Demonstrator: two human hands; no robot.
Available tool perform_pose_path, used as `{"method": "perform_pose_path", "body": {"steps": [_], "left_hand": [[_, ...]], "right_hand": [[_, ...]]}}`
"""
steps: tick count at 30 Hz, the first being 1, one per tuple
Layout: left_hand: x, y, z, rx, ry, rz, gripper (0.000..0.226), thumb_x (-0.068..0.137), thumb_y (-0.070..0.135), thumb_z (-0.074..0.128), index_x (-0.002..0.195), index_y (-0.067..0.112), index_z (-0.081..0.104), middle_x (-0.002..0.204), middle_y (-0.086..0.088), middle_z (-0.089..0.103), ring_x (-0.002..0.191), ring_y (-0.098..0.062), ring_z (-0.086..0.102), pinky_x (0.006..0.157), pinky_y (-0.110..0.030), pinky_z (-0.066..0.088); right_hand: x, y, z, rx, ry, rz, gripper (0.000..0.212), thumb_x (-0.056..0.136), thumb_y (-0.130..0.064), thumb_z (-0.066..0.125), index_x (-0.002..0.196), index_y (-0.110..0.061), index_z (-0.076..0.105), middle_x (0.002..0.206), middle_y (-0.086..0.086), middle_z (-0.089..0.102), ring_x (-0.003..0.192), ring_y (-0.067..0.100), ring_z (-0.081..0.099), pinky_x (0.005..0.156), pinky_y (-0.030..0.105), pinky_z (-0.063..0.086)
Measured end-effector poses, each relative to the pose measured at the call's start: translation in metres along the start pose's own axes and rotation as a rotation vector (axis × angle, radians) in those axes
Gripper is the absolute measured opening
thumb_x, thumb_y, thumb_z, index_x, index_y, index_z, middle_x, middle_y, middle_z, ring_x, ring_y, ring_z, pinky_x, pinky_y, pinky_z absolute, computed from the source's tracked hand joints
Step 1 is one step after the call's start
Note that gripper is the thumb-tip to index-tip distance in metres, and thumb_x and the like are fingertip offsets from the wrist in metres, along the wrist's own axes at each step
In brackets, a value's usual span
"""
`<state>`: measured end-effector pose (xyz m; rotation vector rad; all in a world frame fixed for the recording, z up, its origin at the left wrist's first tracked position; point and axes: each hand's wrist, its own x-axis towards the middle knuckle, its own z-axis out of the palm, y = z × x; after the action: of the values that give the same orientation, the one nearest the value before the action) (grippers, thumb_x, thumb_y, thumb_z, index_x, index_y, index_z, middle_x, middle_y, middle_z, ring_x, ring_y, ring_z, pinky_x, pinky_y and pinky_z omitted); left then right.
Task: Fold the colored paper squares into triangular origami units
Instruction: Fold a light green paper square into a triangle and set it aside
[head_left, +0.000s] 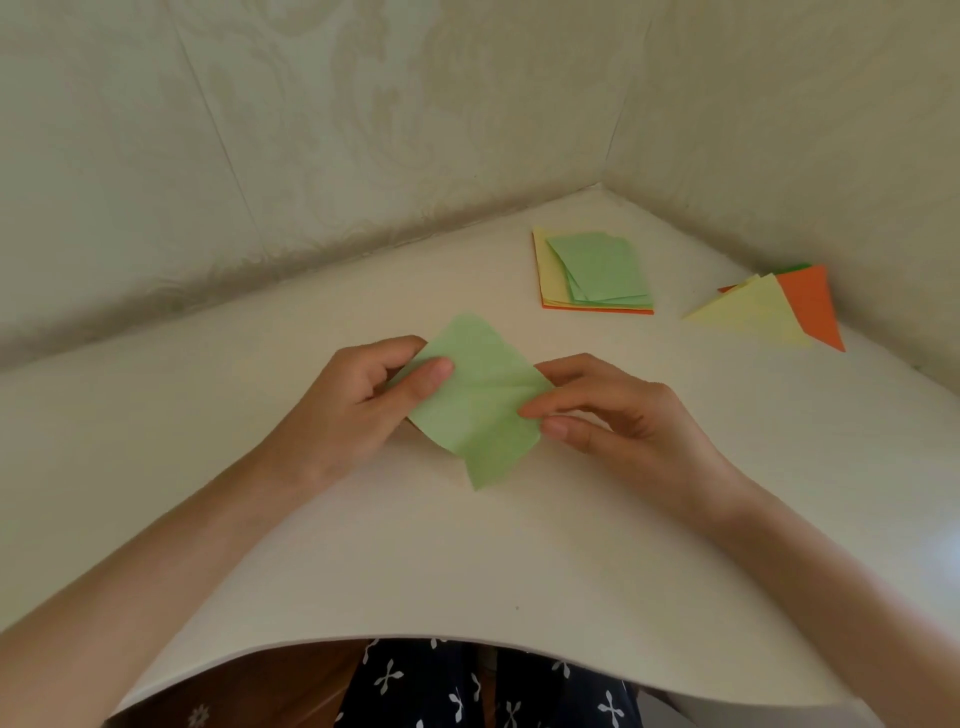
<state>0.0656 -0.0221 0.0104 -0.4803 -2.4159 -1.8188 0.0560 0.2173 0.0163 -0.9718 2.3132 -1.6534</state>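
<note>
The green paper square (475, 410) is in the middle, held just over the white table (467, 561) and turned like a diamond. It is open, and a fold line runs across it toward its right corner. The left hand (358, 395) has the left corner; its grip pinches the paper, thumb on top. The right hand (623, 415) pinches the right corner with its grip too. Farther back lies a stack of paper squares (597, 275), green on top, yellow and orange under. Near the wall lie folded ones: a yellow triangle (753, 314) and an orange triangle (813, 301). So I think a few are done, this one is just begun, and many squares wait.
</note>
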Motion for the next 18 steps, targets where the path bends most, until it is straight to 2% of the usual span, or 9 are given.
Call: {"method": "perform_pose_path", "body": {"steps": [2, 4, 6, 9, 11, 13, 15, 16, 18], "left_hand": [[-0.001, 0.002, 0.003, -0.04, -0.03, -0.01, 0.054, 0.083, 0.045, 0.057, 0.079, -0.009, 0.056, 0.066, -0.02, 0.044, 0.064, -0.017, 0.038, 0.057, -0.028, 0.028], [-0.003, 0.004, 0.004, -0.067, -0.057, -0.034, 0.043, 0.087, 0.036, 0.058, 0.079, -0.006, 0.06, 0.068, -0.016, 0.05, 0.066, -0.016, 0.043, 0.058, -0.025, 0.033], [-0.004, 0.005, 0.005, -0.086, -0.07, -0.051, 0.038, 0.088, 0.033, 0.056, 0.081, -0.004, 0.062, 0.071, -0.023, 0.053, 0.068, -0.017, 0.047, 0.061, -0.025, 0.035], [-0.005, 0.007, 0.006, -0.075, -0.086, -0.06, 0.036, 0.085, 0.042, 0.057, 0.082, 0.007, 0.064, 0.077, -0.026, 0.054, 0.07, -0.017, 0.047, 0.062, -0.026, 0.034], [-0.005, 0.008, 0.006, -0.078, -0.094, -0.082, 0.029, 0.088, 0.038, 0.056, 0.085, 0.01, 0.065, 0.08, -0.025, 0.058, 0.073, -0.018, 0.05, 0.064, -0.026, 0.036], [-0.006, 0.009, 0.006, -0.086, -0.098, -0.099, 0.026, 0.089, 0.033, 0.055, 0.086, 0.01, 0.066, 0.081, -0.025, 0.06, 0.073, -0.018, 0.05, 0.065, -0.027, 0.036], [-0.006, 0.011, 0.007, -0.087, -0.118, -0.106, 0.03, 0.09, 0.033, 0.056, 0.085, 0.005, 0.065, 0.08, -0.027, 0.058, 0.072, -0.018, 0.049, 0.065, -0.028, 0.036], [-0.007, 0.012, 0.008, -0.089, -0.119, -0.113, 0.032, 0.091, 0.031, 0.056, 0.084, 0.001, 0.065, 0.077, -0.022, 0.06, 0.072, -0.016, 0.051, 0.065, -0.026, 0.037], [-0.007, 0.016, 0.011, -0.119, -0.099, -0.138, 0.031, 0.094, 0.028, 0.053, 0.08, 0.004, 0.065, 0.07, -0.001, 0.063, 0.068, -0.004, 0.056, 0.063, -0.014, 0.042]], "right_hand": [[0.0, -0.005, 0.003, 0.101, 0.037, 0.032, 0.01, 0.087, -0.027, 0.065, 0.095, -0.023, 0.07, 0.095, -0.007, 0.067, 0.09, 0.01, 0.063, 0.083, 0.02, 0.047], [0.001, -0.01, 0.005, 0.208, 0.094, 0.055, 0.008, 0.084, -0.016, 0.063, 0.089, -0.013, 0.069, 0.08, -0.01, 0.068, 0.074, 0.003, 0.063, 0.072, 0.016, 0.048], [0.002, -0.012, 0.008, 0.222, 0.137, 0.038, 0.007, 0.08, -0.012, 0.06, 0.086, -0.012, 0.064, 0.073, -0.012, 0.066, 0.064, 0.001, 0.06, 0.064, 0.015, 0.047], [0.003, -0.009, 0.008, 0.232, 0.164, 0.033, 0.012, 0.084, -0.004, 0.062, 0.092, -0.013, 0.061, 0.072, -0.009, 0.065, 0.061, 0.003, 0.059, 0.06, 0.017, 0.047], [0.003, -0.008, 0.007, 0.249, 0.165, 0.049, 0.02, 0.086, -0.001, 0.057, 0.101, -0.015, 0.057, 0.071, -0.003, 0.064, 0.059, 0.007, 0.058, 0.06, 0.019, 0.046], [0.003, -0.008, 0.007, 0.26, 0.184, 0.084, 0.024, 0.09, 0.004, 0.053, 0.105, -0.015, 0.054, 0.068, 0.001, 0.063, 0.057, 0.008, 0.056, 0.058, 0.019, 0.046], [0.004, -0.008, 0.007, 0.254, 0.207, 0.104, 0.023, 0.091, 0.008, 0.049, 0.101, -0.012, 0.056, 0.067, 0.003, 0.063, 0.056, 0.01, 0.057, 0.056, 0.021, 0.047], [0.004, -0.007, 0.008, 0.253, 0.216, 0.107, 0.023, 0.091, 0.009, 0.048, 0.097, -0.011, 0.057, 0.066, 0.004, 0.062, 0.056, 0.011, 0.058, 0.054, 0.022, 0.047], [0.005, -0.008, 0.009, 0.284, 0.242, 0.127, 0.024, 0.091, 0.011, 0.047, 0.091, -0.009, 0.059, 0.064, 0.005, 0.061, 0.053, 0.015, 0.058, 0.05, 0.024, 0.046]]}}
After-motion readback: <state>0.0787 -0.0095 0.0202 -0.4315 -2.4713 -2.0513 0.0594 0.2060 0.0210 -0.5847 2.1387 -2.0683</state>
